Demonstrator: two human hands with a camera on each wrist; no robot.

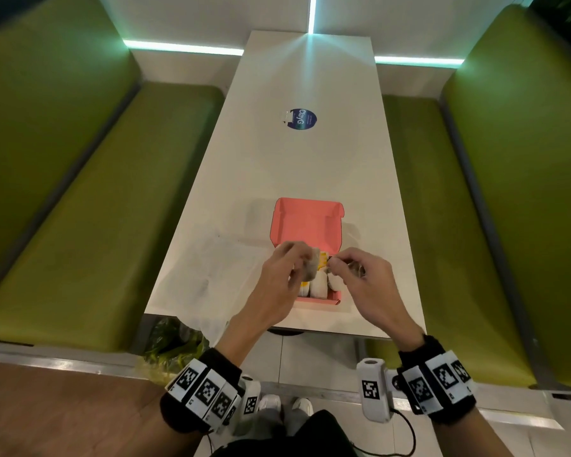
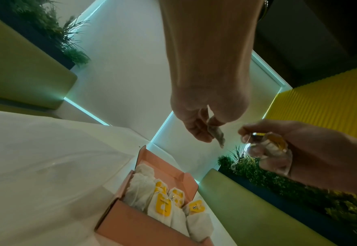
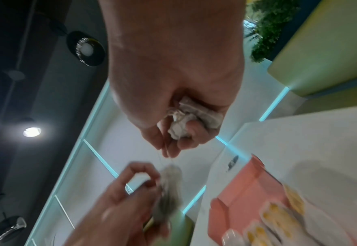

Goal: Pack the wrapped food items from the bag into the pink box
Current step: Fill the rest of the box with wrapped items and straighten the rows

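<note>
At lower centre of the head view, both my hands work above the pink box [image 1: 305, 222].
My left hand [image 1: 282, 272] pinches one pouch [image 1: 311, 268]; my right hand [image 1: 360, 275] clutches another crumpled pouch [image 3: 191, 116], probably to untangle strings before packing beside the wrapped items [image 2: 169, 206] on the desk [image 1: 304, 153].

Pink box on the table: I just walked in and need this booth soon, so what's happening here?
A person is filling the pink box with white wrapped items with yellow labels; several already lie inside. Both hands are above the box. The left hand pinches one small wrapped item, and the right hand grips another crumpled one. A thin white bag lies left of the box.
</note>
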